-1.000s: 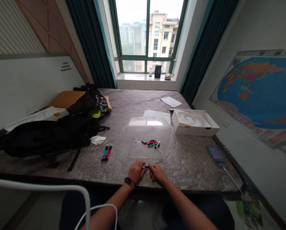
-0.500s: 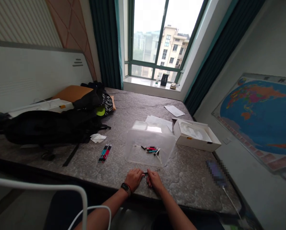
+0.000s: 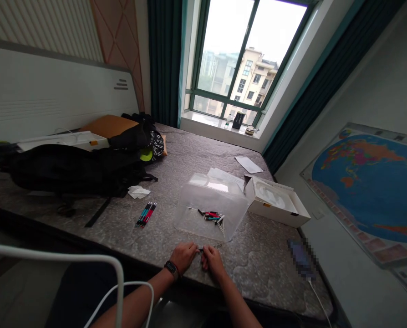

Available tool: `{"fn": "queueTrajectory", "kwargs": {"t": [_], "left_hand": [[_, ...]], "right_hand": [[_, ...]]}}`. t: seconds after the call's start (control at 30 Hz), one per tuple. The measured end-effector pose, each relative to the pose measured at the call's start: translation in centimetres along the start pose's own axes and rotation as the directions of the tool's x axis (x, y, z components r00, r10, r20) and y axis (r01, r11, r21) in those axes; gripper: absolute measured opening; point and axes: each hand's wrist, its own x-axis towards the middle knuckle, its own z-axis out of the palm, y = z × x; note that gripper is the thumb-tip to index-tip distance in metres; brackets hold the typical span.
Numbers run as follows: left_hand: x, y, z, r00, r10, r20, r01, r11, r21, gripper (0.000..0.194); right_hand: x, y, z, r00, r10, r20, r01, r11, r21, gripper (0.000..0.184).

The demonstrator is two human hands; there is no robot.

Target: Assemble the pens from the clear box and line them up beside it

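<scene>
Grip: we pinch a slim dark pen part (image 3: 200,248) between left hand (image 3: 185,257) and right hand (image 3: 212,263) | hidden: fingers cover most of it

the mattress (image 3: 258,278) is grey-brown with a pale, swirling quilted pattern. the clear plastic tub (image 3: 190,218) has no colour of its own, and the pen parts (image 3: 210,215) inside it show red, teal, black and silver. the two pens (image 3: 145,214) beside it are teal and red with black. the box (image 3: 275,205) is white, the backpack (image 3: 70,171) black, the pouch (image 3: 157,146) black with white markings, and the curtains (image 3: 329,77) dark teal. the wall map (image 3: 370,182) has blue oceans and countries in pink, orange, yellow and green.
</scene>
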Motion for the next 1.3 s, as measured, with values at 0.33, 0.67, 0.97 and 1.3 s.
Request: {"fn": "queueTrajectory", "kwargs": {"t": [0.33,0.67,0.97,1.3], "left_hand": [[-0.3,-0.1,0.1,1.0,0.021,0.019,-0.019,0.998,-0.068,0.026],[-0.3,0.3,-0.6,0.996,0.082,-0.032,-0.083,0.996,-0.032,0.035],[-0.6,0.3,-1.1,0.998,0.061,0.025,-0.058,0.991,-0.117,0.024],[-0.4,0.4,-0.7,1.0,0.013,-0.003,-0.013,0.997,-0.079,0.037]], "right_hand": [[-0.4,-0.5,-0.3,0.998,0.033,0.048,-0.034,0.999,0.019,0.056],[-0.6,-0.9,0.0,0.995,0.064,0.081,-0.06,0.997,-0.058,0.061],[-0.8,-0.8,-0.2,0.996,0.039,0.074,-0.042,0.998,0.039,0.059],[-0.9,-0.9,-0.8,0.999,0.04,0.0,-0.04,0.982,0.184,0.054]]}}
